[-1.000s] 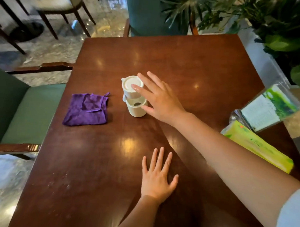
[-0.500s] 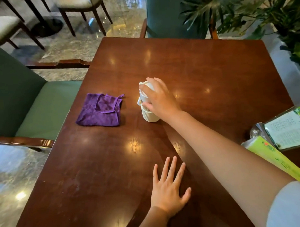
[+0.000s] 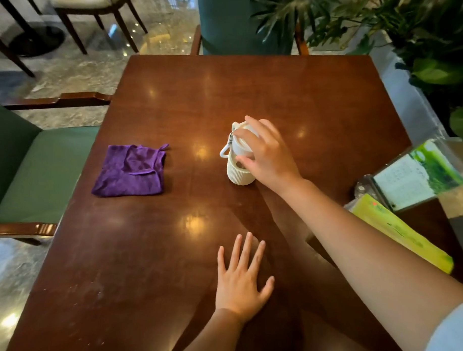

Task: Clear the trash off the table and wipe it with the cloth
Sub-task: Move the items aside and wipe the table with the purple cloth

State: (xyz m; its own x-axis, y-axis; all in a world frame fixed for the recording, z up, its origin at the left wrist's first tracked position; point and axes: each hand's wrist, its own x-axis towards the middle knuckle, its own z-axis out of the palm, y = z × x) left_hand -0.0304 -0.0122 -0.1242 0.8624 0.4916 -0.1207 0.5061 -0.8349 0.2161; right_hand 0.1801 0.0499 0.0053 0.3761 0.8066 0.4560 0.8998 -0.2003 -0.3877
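The cup is standing near the middle of the table, and it is being gripped from the right and from above by the right hand. Nearest the camera, the left hand is being held flat on the wood, palm down, with its fingers straight and spread; nothing is being held in it. To the right, at the table's edge, a yellow-green packet is lying, and just behind it a menu stand is being kept upright in a clear holder. Further in, the right hand's fingers are being curled round the cup's white lid, with the thumb pressed against the rim of the ribbed body below. The lid is being tilted towards the left, and a white loop is hanging from it on the left side. Whether the cup's base is being lifted off the wood cannot be told. To the left of the cup, well apart from it, the cloth is lying folded, untouched. A green chair is set at the left side, and plants are seen beyond the far right corner.
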